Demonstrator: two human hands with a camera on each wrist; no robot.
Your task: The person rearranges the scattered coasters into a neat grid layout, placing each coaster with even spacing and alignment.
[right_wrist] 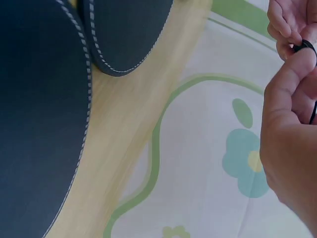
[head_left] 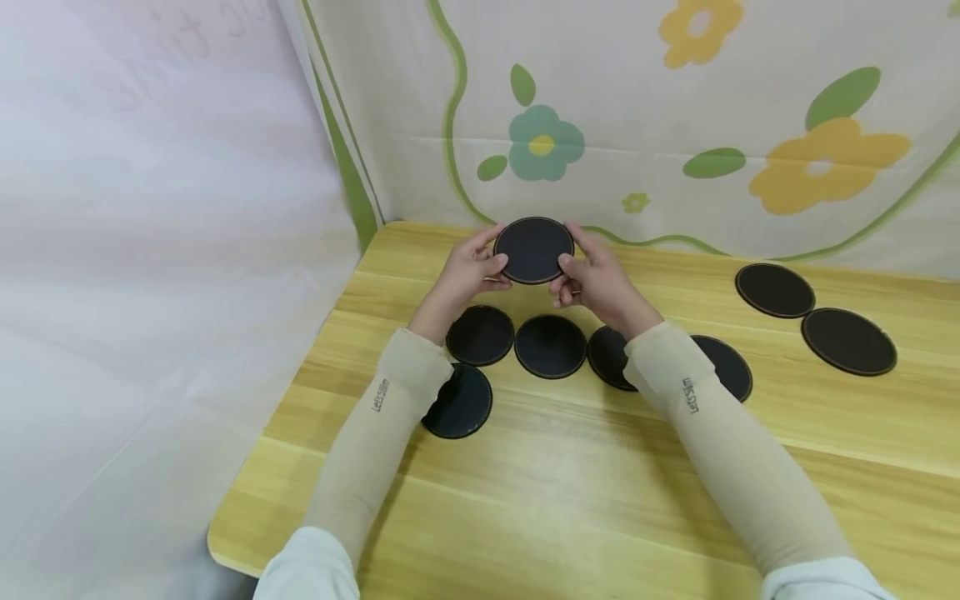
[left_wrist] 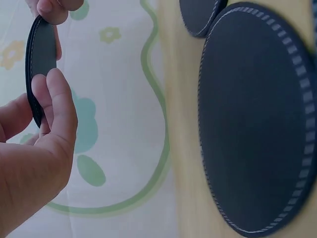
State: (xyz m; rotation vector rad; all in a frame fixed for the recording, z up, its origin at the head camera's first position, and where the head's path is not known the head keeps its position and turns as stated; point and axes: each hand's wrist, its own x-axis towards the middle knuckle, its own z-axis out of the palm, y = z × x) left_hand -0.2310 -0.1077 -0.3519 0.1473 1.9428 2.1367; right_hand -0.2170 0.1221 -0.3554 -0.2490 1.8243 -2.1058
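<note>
Both hands hold one round black disc [head_left: 534, 251] up above the far side of the table. The left hand [head_left: 471, 271] pinches its left edge, thumb on the near face and fingers behind. At its right edge the right hand [head_left: 596, 279] does the same, with its lower fingers curled. In the left wrist view the disc [left_wrist: 43, 49] appears nearly edge-on between the left hand [left_wrist: 47, 129] and the other hand. The right wrist view shows the right hand [right_wrist: 292, 109] at the frame's edge, with only a sliver of the disc visible.
Below the hands, several black discs lie on the wooden table [head_left: 525, 483], including one at centre [head_left: 550, 346] and one nearer [head_left: 459, 402]. Two more, one of them here [head_left: 775, 290], touch at the right. A flowered curtain [head_left: 630, 108] hangs behind; white cloth [head_left: 165, 250] is at left.
</note>
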